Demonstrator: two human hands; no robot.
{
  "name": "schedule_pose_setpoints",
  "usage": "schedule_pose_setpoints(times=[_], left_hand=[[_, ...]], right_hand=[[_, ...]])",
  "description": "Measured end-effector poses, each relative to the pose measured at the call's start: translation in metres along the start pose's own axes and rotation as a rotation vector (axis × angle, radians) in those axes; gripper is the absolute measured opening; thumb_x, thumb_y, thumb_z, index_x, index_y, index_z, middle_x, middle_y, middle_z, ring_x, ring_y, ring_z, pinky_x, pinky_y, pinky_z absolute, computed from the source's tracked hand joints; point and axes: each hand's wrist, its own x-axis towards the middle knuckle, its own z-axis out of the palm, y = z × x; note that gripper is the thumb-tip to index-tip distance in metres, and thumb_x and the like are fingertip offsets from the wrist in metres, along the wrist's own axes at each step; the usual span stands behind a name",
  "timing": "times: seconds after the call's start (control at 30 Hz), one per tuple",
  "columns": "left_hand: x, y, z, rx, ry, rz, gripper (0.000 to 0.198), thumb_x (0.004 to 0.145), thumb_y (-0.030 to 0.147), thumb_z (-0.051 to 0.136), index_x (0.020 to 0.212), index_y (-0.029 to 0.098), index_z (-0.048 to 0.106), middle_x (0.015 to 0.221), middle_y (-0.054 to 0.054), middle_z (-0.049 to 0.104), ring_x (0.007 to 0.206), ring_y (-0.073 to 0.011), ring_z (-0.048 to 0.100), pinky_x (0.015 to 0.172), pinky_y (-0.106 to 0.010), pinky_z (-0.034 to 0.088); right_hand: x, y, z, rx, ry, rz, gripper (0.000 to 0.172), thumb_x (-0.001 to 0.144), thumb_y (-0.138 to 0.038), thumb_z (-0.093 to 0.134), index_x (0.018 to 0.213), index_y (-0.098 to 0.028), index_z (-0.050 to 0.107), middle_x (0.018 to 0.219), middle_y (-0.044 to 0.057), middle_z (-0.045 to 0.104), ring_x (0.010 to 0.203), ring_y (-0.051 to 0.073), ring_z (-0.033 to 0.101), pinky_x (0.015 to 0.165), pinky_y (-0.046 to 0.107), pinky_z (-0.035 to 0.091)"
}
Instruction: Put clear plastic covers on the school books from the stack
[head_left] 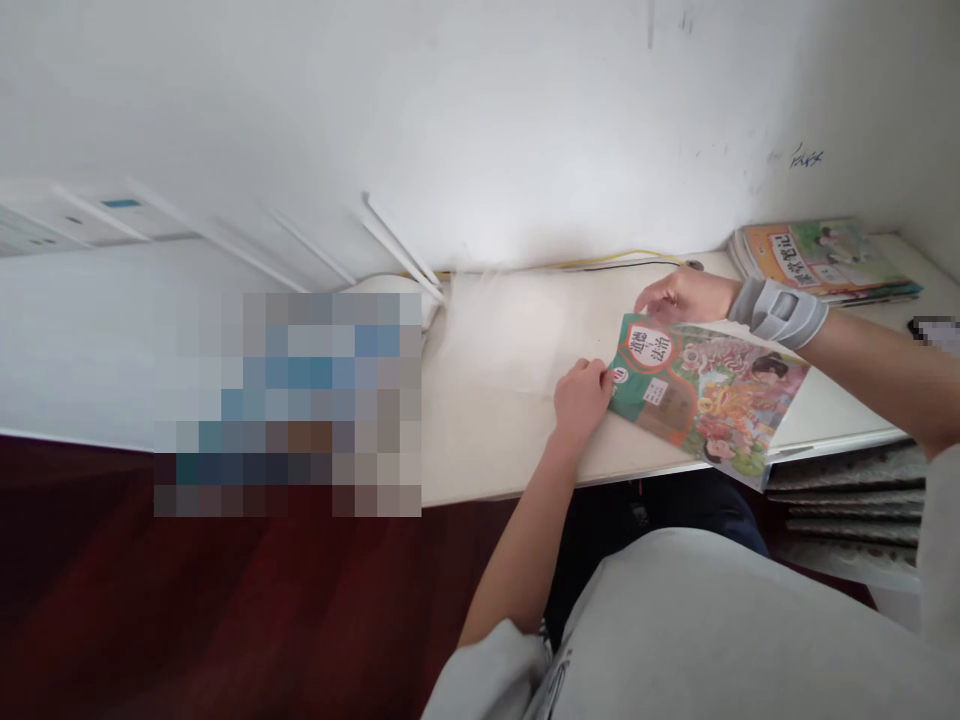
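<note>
A textbook (679,400) with a green and orange cover and a colourful picture of children lies slanted over the front of the white desk (480,450). Its lower corner sticks out past the desk's edge. My left hand (583,400) is closed on the book's left edge, fingers bent over it. At the upper left corner, my right hand (690,295) has curled fingers pinched close to the cover, a grey band (784,310) around its wrist. What lies between the right fingertips is partly hidden. Left of the book, a faint clear sheet (502,335) seems to lie on the desk.
A stack of books (825,255) stands at the desk's back right. White rods, like antennas (401,245), rise at the back left beside a blurred-out patch. A yellow cable (622,258) runs along the wall. Patterned folded layers (855,500) sit under the desk at right.
</note>
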Motion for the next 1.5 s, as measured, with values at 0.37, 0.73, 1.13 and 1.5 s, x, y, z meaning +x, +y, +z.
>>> schedule_pose_setpoints(times=[0.37,0.73,1.13,1.5], left_hand=[[-0.001,0.004,-0.004,0.002,-0.004,-0.007,0.021,0.092,0.031,0.041,0.088,0.02,0.058,0.093,-0.006,0.06,0.082,-0.0175,0.058,0.072,-0.028,0.039],[0.0,0.002,-0.003,-0.018,-0.01,-0.02,0.021,0.092,0.03,0.041,0.087,0.02,0.058,0.093,-0.006,0.06,0.082,-0.0172,0.058,0.072,-0.028,0.039],[-0.001,0.001,0.0,-0.01,0.01,-0.023,0.022,0.092,0.032,0.041,0.085,0.021,0.058,0.092,-0.005,0.06,0.08,-0.0161,0.058,0.07,-0.027,0.039],[0.0,-0.008,0.006,-0.21,0.07,-0.053,0.024,0.091,0.035,0.043,0.107,0.019,0.052,0.103,-0.008,0.061,0.087,-0.0186,0.061,0.077,-0.031,0.047]], right_hand=[[-0.005,-0.014,0.016,-0.064,0.04,0.086,0.026,0.079,-0.028,0.049,0.097,-0.014,0.063,0.072,0.003,0.064,0.058,0.013,0.051,0.057,0.024,0.035],[-0.007,-0.013,0.028,-0.142,0.143,0.198,0.023,0.078,-0.021,0.047,0.09,-0.012,0.064,0.083,0.008,0.068,0.071,0.016,0.058,0.065,0.026,0.039],[-0.007,-0.011,0.021,-0.113,0.13,0.382,0.018,0.075,-0.027,0.054,0.062,-0.015,0.059,0.054,-0.002,0.053,0.056,0.01,0.045,0.055,0.024,0.03],[-0.01,-0.005,-0.012,-0.026,0.128,0.428,0.021,0.089,-0.023,0.044,0.087,-0.011,0.061,0.079,0.005,0.066,0.066,0.01,0.055,0.063,0.023,0.041]])
